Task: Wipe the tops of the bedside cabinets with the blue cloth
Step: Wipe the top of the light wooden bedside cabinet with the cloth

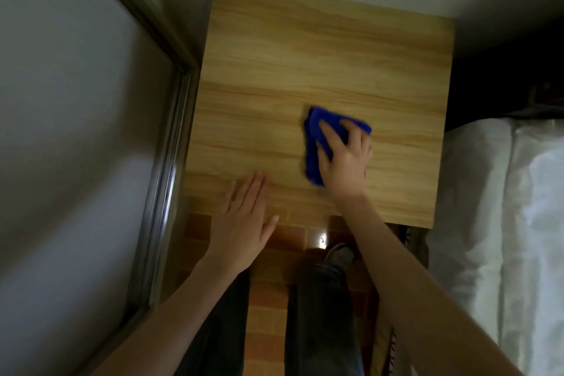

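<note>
the right hand (343, 159) lies flat on the blue cloth (317, 143), fingers spread and pressing it down onto the top of the bedside cabinet (305, 55). nothing is pinched; the palm and fingers simply pin the bunched cloth against the wood, which suits wiping, since a wide flat press drags more fabric across the surface than a fingertip grip would. the cloth sits right of centre on the near half of the top, part of it showing past the fingertips and along the thumb side.

the left hand (244, 220) is empty, fingers straight and held close together, palm down at the cabinet's front edge with the fingertips over the wood. whether it rests on the surface or hovers just above cannot be told. it looks placed to steady the body while the person leans over, and it stays clear of the cloth's path.

the cabinet stands between a metal-framed panel (164, 137) on the left and a bed (494, 207) with white bedding on the right, its back against the wall. the top carries nothing besides the cloth and hands, so strokes can run edge to edge.

judging by the cloth's position, the far half and left side remain to be covered, and only 1 cabinet is in view.
</note>
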